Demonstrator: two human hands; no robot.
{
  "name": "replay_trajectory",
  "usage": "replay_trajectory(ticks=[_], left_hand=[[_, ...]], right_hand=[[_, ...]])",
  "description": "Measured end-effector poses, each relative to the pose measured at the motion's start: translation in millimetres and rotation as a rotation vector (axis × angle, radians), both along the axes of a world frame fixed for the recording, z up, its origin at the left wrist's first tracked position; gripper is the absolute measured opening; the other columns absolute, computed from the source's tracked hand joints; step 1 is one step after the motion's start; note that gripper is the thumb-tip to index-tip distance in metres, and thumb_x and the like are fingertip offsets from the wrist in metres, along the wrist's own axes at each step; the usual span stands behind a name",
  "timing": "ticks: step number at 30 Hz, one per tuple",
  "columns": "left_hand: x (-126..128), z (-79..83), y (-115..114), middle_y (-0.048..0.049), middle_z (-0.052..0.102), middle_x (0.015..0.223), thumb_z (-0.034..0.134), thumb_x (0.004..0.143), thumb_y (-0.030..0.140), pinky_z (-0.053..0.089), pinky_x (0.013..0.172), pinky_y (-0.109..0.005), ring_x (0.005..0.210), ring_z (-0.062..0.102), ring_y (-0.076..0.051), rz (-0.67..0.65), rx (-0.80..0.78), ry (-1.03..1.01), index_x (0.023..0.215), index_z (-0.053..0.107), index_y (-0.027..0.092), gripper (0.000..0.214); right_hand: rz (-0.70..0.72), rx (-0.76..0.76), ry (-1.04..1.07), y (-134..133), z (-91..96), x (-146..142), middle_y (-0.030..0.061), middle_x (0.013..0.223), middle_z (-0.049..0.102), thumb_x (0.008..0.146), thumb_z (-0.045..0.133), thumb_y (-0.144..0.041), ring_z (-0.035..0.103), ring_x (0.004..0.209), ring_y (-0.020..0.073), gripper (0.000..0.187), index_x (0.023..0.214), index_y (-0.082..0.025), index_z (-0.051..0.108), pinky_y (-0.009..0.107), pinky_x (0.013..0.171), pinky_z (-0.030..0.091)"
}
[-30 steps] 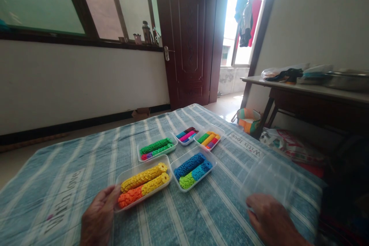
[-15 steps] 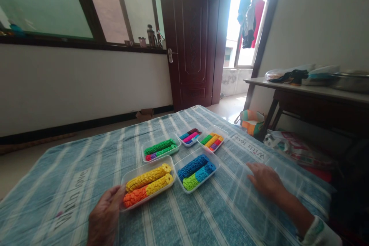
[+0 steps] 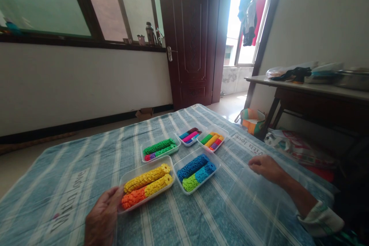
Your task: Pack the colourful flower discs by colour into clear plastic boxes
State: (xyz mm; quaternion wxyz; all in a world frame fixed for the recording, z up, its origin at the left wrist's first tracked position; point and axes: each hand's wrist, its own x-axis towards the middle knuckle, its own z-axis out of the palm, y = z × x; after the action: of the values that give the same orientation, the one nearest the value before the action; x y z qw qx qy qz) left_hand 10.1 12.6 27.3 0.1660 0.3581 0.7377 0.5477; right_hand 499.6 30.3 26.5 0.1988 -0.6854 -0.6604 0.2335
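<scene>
My left hand (image 3: 100,219) grips the near corner of a clear tray (image 3: 174,172), thumb on its rim; yellow and orange knobbly rolls (image 3: 147,178) lie in it. My right hand (image 3: 266,167) rests with curled fingers on the far edge of a clear plastic lid (image 3: 259,203), which lies flat on the striped blue cloth (image 3: 201,219) to the right. Between the hands stands a tray of blue and green rolls (image 3: 196,169).
Farther back stand a tray of green rolls (image 3: 160,148) and two small trays of mixed colours (image 3: 188,136) (image 3: 212,139). A wooden side table (image 3: 317,92) with clutter is at the right, bags (image 3: 250,117) on the floor beneath it. A dark door (image 3: 193,38) lies ahead.
The clear lid, held up off the cloth a second ago, now lies flat. My right hand slid forward from its near edge to its far edge. The left hand kept its hold.
</scene>
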Motion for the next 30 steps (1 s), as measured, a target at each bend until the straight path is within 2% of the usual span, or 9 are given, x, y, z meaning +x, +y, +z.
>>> replay_trajectory(ticks=[3, 6, 10, 12, 14, 18, 24, 27, 30], left_hand=[[1.0, 9.4, -8.4, -0.0079, 0.073, 0.09, 0.058, 0.069, 0.048, 0.057, 0.078, -0.04, 0.081, 0.069, -0.027, 0.047, -0.112, 0.144, 0.091, 0.068, 0.015, 0.041], [16.1, 15.9, -19.1, -0.0116, 0.069, 0.111, 0.053, 0.079, 0.047, 0.056, 0.081, -0.042, 0.087, 0.069, -0.027, 0.02, 0.085, 0.571, 0.108, 0.063, 0.015, 0.044], [67.5, 8.8, -28.7, -0.0087, 0.071, 0.102, 0.051, 0.09, 0.032, 0.056, 0.084, -0.031, 0.09, 0.069, -0.02, -0.389, 0.539, 1.005, 0.11, 0.06, 0.016, 0.027], [97.5, 0.1, -30.3, -0.0109, 0.07, 0.111, 0.052, 0.09, 0.023, 0.053, 0.091, -0.03, 0.103, 0.066, -0.019, -0.625, 0.563, 1.125, 0.116, 0.057, 0.014, 0.028], [121.9, -9.5, -29.9, -0.0121, 0.067, 0.119, 0.05, 0.089, 0.016, 0.051, 0.094, -0.032, 0.111, 0.063, -0.021, -0.696, 0.538, 1.211, 0.119, 0.056, 0.013, 0.031], [145.7, -25.6, -25.7, -0.0097, 0.07, 0.115, 0.046, 0.086, 0.008, 0.049, 0.088, -0.043, 0.108, 0.064, -0.027, -0.665, 0.467, 1.315, 0.116, 0.059, 0.016, 0.034], [151.4, -34.2, -26.3, -0.0049, 0.073, 0.088, 0.04, 0.081, -0.003, 0.043, 0.087, -0.043, 0.081, 0.066, -0.02, -0.637, 0.476, 1.255, 0.103, 0.062, 0.015, 0.036], [155.5, -34.5, -31.9, -0.0035, 0.07, 0.079, 0.039, 0.081, -0.002, 0.042, 0.087, -0.044, 0.072, 0.063, -0.019, -0.591, 0.513, 1.22, 0.097, 0.062, 0.016, 0.033], [159.8, -37.0, -36.3, -0.0024, 0.068, 0.073, 0.04, 0.081, -0.001, 0.042, 0.087, -0.042, 0.066, 0.06, -0.017, -0.583, 0.552, 1.217, 0.094, 0.061, 0.017, 0.031]], right_hand=[[-0.023, -0.003, 0.131, 1.4, 0.4, 2.7, 0.0005, 0.057, 0.063, 0.07, 0.05, -0.027, 0.056, 0.058, 0.0148, 0.021, 0.062, -0.017, 0.068, 0.025, 0.057, 0.04], [-0.076, -0.012, 0.227, 1.6, -6.6, 2.4, 0.0002, 0.055, 0.061, 0.067, 0.052, -0.029, 0.054, 0.054, 0.0138, 0.02, 0.063, -0.016, 0.066, 0.025, 0.054, 0.041], [-0.117, -0.042, 0.267, 1.6, -16.9, 0.0, 0.0005, 0.058, 0.061, 0.067, 0.053, -0.031, 0.054, 0.052, 0.013, 0.022, 0.067, -0.015, 0.068, 0.025, 0.052, 0.042], [-0.106, -0.036, 0.268, 1.6, -17.8, -0.6, 0.0008, 0.06, 0.062, 0.067, 0.053, -0.031, 0.055, 0.052, 0.0127, 0.022, 0.069, -0.015, 0.069, 0.024, 0.052, 0.043], [-0.1, -0.034, 0.27, 1.4, -16.0, -0.4, 0.0009, 0.06, 0.062, 0.067, 0.054, -0.031, 0.054, 0.051, 0.0122, 0.022, 0.069, -0.015, 0.069, 0.024, 0.05, 0.042], [-0.115, -0.048, 0.275, -0.4, -10.6, 1.3, 0.0006, 0.058, 0.061, 0.068, 0.054, -0.034, 0.052, 0.051, 0.0121, 0.025, 0.073, -0.015, 0.07, 0.023, 0.048, 0.04], [-0.142, -0.022, 0.36, 2.0, 2.1, 10.9, 0.0, 0.055, 0.057, 0.066, 0.056, -0.038, 0.049, 0.05, 0.0114, 0.026, 0.069, -0.015, 0.068, 0.023, 0.047, 0.038], [-0.195, 0.077, 0.425, 16.1, 15.7, 22.3, 0.0005, 0.055, 0.058, 0.064, 0.059, -0.041, 0.046, 0.048, 0.0102, 0.03, 0.071, -0.014, 0.068, 0.023, 0.047, 0.038], [-0.223, 0.188, 0.476, 43.8, 30.3, 32.7, 0.0009, 0.054, 0.057, 0.063, 0.063, -0.04, 0.045, 0.047, 0.0093, 0.029, 0.07, -0.013, 0.068, 0.023, 0.045, 0.037]])
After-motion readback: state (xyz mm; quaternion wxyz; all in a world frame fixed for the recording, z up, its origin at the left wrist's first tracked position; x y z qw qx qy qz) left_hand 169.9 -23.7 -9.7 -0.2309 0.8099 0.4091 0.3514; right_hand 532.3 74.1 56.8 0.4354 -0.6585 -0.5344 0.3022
